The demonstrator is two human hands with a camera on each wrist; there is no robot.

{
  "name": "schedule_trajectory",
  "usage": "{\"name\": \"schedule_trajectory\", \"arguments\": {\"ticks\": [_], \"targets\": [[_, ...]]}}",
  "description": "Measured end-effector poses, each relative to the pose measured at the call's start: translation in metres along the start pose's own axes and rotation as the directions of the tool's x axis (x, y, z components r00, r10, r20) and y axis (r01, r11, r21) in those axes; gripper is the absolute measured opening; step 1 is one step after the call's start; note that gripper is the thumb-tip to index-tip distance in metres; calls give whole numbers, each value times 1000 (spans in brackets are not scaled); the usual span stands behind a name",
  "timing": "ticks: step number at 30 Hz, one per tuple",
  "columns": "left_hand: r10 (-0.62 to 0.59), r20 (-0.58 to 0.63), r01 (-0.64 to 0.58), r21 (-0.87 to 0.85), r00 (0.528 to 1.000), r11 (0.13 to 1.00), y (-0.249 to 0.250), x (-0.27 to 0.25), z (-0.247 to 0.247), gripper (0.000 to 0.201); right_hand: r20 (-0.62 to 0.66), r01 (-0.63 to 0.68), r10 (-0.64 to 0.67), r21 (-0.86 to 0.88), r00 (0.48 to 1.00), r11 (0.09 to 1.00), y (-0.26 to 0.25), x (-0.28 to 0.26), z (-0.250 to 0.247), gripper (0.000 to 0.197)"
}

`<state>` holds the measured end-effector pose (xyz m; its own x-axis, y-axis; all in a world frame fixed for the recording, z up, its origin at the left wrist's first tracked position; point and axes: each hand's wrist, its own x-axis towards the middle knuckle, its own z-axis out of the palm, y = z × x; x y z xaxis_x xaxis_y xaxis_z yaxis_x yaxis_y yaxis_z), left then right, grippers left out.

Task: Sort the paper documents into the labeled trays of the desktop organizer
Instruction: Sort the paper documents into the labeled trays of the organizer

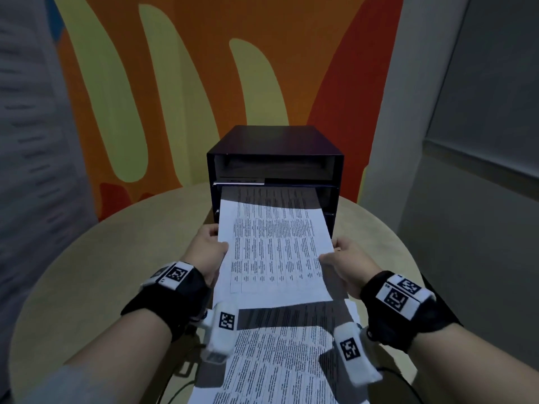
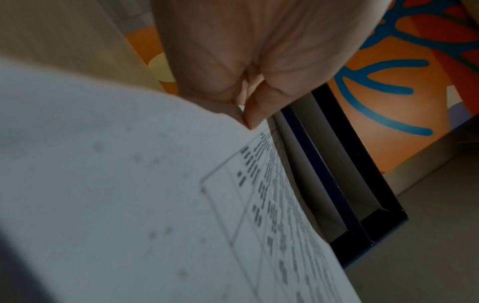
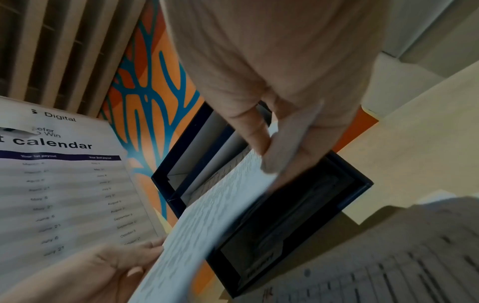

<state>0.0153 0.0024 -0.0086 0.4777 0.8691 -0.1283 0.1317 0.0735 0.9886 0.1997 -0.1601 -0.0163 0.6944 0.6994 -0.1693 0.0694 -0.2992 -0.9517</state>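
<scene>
Both hands, left hand [image 1: 208, 243] and right hand [image 1: 348, 259], pinch a printed table sheet [image 1: 275, 246] by its side edges, fingers [image 2: 255, 114] closed on it, its far edge already inside the black desktop organizer [image 1: 275, 144]'s second tray; next, likely push it fully in.

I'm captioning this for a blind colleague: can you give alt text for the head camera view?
Both hands, left hand and right hand, hold a printed sheet by its side edges, its far end inside a black desktop organizer on a round table. More printed papers lie nearer.
</scene>
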Motion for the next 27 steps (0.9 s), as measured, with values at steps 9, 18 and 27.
{"name": "schedule_trajectory", "arguments": {"ticks": [9,18,27], "targets": [[357,293,-439,775,887,454,-3,-18,25,87,-119,-7,21,115,993,993,8,31,4,13],[293,399,-456,875,869,161,-9,-23,39,87,-91,-15,28,134,995,991,-5,28,7,15],[376,337,-439,868,863,231,2,0,45,73,-45,107,-124,-277,991,955,-21,42,14,53]]}}
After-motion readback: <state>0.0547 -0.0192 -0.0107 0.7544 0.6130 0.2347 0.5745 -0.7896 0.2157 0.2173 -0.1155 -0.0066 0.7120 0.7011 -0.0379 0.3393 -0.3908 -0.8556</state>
